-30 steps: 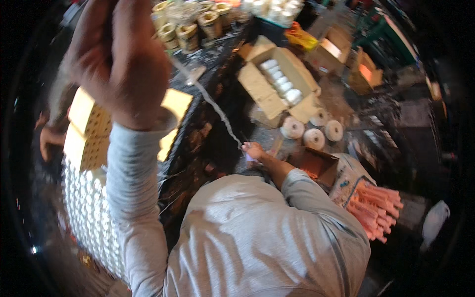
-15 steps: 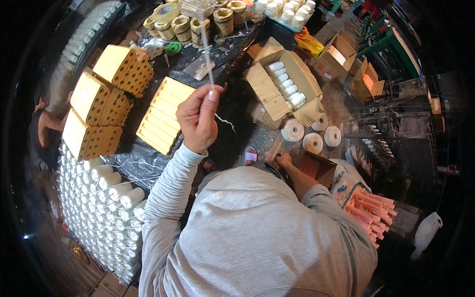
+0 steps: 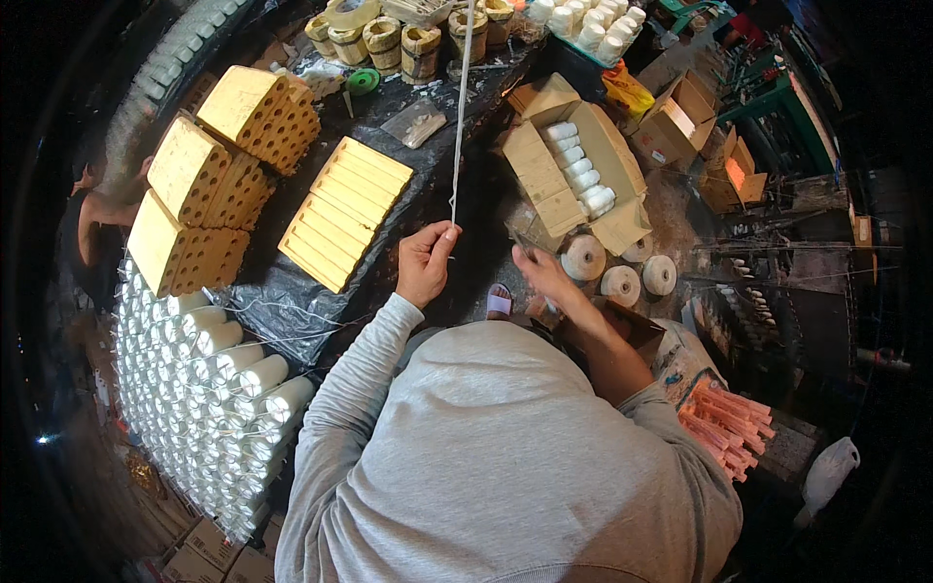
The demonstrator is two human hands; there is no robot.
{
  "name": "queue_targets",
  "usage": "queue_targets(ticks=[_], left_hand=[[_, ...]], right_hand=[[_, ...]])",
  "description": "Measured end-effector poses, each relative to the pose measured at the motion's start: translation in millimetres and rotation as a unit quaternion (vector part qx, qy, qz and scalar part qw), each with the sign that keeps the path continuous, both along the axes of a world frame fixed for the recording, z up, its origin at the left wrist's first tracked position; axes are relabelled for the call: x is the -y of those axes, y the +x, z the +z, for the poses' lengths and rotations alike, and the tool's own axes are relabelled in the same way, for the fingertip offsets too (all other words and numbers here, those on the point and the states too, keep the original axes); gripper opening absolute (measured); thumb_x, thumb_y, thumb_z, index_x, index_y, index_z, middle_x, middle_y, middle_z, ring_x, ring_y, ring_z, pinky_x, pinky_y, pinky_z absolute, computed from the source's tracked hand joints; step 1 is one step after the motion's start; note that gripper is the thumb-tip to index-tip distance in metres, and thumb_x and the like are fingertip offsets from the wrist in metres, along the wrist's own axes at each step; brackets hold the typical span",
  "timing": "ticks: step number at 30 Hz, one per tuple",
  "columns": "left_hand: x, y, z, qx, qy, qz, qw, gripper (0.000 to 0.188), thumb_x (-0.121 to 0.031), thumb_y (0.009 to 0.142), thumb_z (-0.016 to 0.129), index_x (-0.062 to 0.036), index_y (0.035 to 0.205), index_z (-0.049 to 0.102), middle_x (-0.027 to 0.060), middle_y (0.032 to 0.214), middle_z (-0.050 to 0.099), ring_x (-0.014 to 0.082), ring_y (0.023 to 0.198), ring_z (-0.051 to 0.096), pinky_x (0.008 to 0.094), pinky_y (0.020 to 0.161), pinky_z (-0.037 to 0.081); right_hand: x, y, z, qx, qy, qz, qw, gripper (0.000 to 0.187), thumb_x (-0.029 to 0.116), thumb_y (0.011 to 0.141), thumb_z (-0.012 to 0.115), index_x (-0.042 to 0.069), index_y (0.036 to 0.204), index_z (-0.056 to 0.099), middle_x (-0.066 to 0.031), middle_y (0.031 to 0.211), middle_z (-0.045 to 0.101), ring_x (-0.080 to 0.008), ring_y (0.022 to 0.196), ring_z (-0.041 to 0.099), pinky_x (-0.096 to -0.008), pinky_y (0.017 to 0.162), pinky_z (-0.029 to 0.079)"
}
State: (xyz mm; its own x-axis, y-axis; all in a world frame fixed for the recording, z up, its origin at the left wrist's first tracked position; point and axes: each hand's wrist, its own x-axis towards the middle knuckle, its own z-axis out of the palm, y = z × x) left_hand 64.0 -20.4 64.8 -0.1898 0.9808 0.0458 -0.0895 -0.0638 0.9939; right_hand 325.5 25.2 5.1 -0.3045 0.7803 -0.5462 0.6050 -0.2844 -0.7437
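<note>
Left hand (image 3: pixel 426 262) pinches a white cord (image 3: pixel 459 126) between thumb and bent index finger; the cord rises almost straight, crosses the right edge of the black-covered table (image 3: pixel 292 209) and leaves at the top of the view. Right hand (image 3: pixel 546 272), well apart from it, has its fingers partly curled – a thin, greyish thing shows near the fingertips, too blurred to tell whether it is grasped.

From the left, a co-worker (image 3: pixel 92 223) shows one bare arm beyond the table's left edge. Toward the near edge, white cylinders (image 3: pixel 209 403) stand packed in rows, thin strings trailing from them. Just above sit yellow blocks (image 3: pixel 180 175) pierced with round holes. A yellow grooved slab (image 3: pixel 345 214) lies flat near the table's right edge, and a green disc (image 3: pixel 362 82) rests farther up. Wrapped cups (image 3: pixel 420 53) cluster at the far edge – a roll of tape (image 3: pixel 355 12) on top.

Right of the table, an open cardboard box (image 3: pixel 542 194) holds a row of white rolls (image 3: pixel 573 160); four thread spools (image 3: pixel 620 285) stand near its lower corner. Farther right, pink sticks (image 3: pixel 729 428) lie bundled.
</note>
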Motion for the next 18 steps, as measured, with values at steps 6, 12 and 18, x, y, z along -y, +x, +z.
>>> queue_targets(ticks=[6, 12, 18], left_hand=[[12, -10, 9, -0.069, 0.019, 0.011, 0.997, 0.021, -0.014, 0.102, 0.063, 0.0050, 0.104, 0.071, -0.0032, 0.084, 0.065, 0.0043, 0.075, 0.052, 0.0209, 0.065, 0.041], [24, -15, 14, -0.090, 0.028, 0.023, 0.995, 0.020, -0.014, 0.100, 0.064, 0.0037, 0.104, 0.072, 0.0041, 0.080, 0.069, 0.0082, 0.073, 0.059, 0.0260, 0.068, 0.048], [31, -21, 20, -0.121, 0.045, 0.009, 0.992, 0.018, -0.013, 0.099, 0.065, 0.0026, 0.105, 0.072, 0.0109, 0.088, 0.073, 0.0165, 0.077, 0.067, 0.0305, 0.072, 0.053]], right_hand=[[-29, -49, 116, -0.080, 0.142, 0.111, 0.980, 0.070, 0.069, 0.099, 0.047, 0.000, 0.094, 0.059, -0.0082, 0.080, 0.056, -0.0188, 0.078, 0.054, -0.0355, 0.070, 0.044], [-42, -83, 169, -0.067, 0.232, 0.207, 0.948, 0.071, 0.069, 0.096, 0.050, -0.001, 0.091, 0.055, -0.0163, 0.074, 0.053, -0.0278, 0.070, 0.050, -0.0411, 0.065, 0.042], [-41, -106, 179, 0.003, 0.265, 0.277, 0.924, 0.073, 0.070, 0.094, 0.053, -0.001, 0.078, 0.061, -0.0243, 0.074, 0.062, -0.0435, 0.075, 0.063, -0.0488, 0.068, 0.048]])
